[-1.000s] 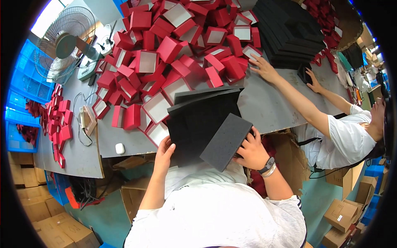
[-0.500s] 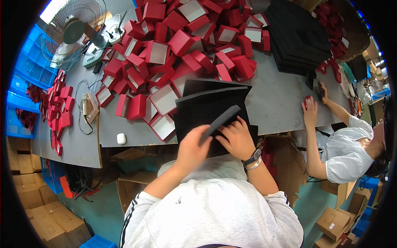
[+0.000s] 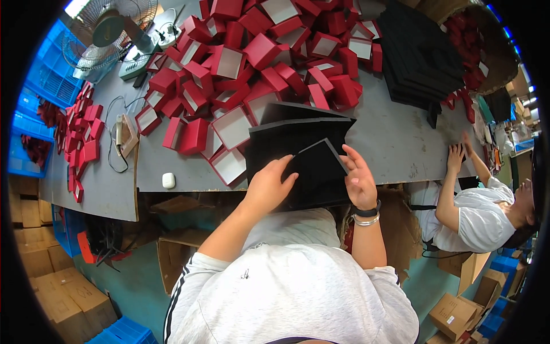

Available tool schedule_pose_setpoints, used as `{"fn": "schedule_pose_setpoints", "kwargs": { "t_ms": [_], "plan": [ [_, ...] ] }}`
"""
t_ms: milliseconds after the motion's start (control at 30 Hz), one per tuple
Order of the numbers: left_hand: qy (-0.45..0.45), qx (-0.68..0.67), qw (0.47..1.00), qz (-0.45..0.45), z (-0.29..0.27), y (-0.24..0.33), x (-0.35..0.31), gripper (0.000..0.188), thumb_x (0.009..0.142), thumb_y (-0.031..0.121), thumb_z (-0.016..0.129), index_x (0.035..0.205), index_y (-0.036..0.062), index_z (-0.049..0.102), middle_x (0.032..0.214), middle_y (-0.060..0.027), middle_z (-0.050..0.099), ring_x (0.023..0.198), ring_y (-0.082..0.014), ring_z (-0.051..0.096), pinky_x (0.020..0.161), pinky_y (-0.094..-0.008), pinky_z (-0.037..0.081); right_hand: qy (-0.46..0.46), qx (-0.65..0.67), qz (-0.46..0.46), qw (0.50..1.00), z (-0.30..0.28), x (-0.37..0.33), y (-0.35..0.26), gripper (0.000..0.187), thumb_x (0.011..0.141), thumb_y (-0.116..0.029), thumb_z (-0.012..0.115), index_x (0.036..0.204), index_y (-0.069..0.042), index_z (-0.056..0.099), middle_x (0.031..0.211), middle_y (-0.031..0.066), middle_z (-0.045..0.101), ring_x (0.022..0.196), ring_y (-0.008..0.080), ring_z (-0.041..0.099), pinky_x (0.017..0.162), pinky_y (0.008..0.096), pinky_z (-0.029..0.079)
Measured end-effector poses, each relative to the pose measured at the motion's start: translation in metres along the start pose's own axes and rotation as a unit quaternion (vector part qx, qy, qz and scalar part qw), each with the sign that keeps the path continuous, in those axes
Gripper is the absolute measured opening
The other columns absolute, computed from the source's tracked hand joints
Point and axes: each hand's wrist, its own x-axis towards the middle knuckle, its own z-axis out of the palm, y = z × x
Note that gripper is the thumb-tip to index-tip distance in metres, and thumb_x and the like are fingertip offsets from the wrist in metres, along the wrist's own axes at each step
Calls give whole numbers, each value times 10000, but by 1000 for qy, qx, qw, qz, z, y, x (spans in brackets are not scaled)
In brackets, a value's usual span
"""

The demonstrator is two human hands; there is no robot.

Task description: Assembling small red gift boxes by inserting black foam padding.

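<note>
Dark foam sheets (image 3: 303,127) lie in front of me at the table's near edge, overlapping one another. Over them, a smaller black foam piece (image 3: 322,167) with pale grey edges is tilted. Its left side is gripped by my left hand (image 3: 268,188), the thumb across its face and the fingers along its edge. My right hand (image 3: 360,179) is at the piece's right edge, fingers apart and partly curled, the fingertips close to the foam. Beyond the sheets is a big heap of red boxes with white insides (image 3: 230,127).
A white earbud-like case (image 3: 168,180) lies left on the grey table (image 3: 200,179). A fan (image 3: 109,31) and a power strip (image 3: 135,64) stand far left. Stacked black foam (image 3: 421,57) is far right. A co-worker (image 3: 481,212) sits at right.
The black foam piece, seen edge-on before, now shows its flat face. My right hand has moved right and spread its fingers. The co-worker's hands have shifted right.
</note>
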Motion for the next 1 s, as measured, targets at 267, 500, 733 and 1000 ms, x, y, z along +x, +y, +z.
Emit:
{"fn": "schedule_pose_setpoints", "kwargs": {
  "t_ms": [267,500,733,1000],
  "plan": [
    [143,87,961,220,28,6,-3,377,795,168,761,1157,102,681,1183,-58,632,1124,-262,583,964,-404,453,239,-355,-58,902,29,18,21,435,912,-63,680,1310,0,515,1202,88,620,985,127,611,873,252,496],
    [104,76,971,203,28,-7,-5,353,835,203,742,1173,118,686,1240,-35,633,1192,-251,566,989,-395,455,450,-47,-128,883,17,27,17,459,931,-76,662,1337,-49,449,1100,61,621,893,137,610,750,258,499],
    [55,1,977,206,-16,-15,-2,363,761,165,802,1105,93,709,1207,-78,653,1155,-289,589,993,-419,444,316,-164,-143,924,52,34,10,478,874,50,653,1296,18,430,1236,93,544,1130,171,523,1034,321,406],
    [277,96,952,-87,-76,-114,54,351,840,98,712,1177,48,630,1181,-148,603,1081,-332,583,895,-417,494,241,-192,-63,949,62,65,28,816,846,93,636,1534,-51,223,1435,144,396,1272,215,450,1106,351,368]
  ]
}}
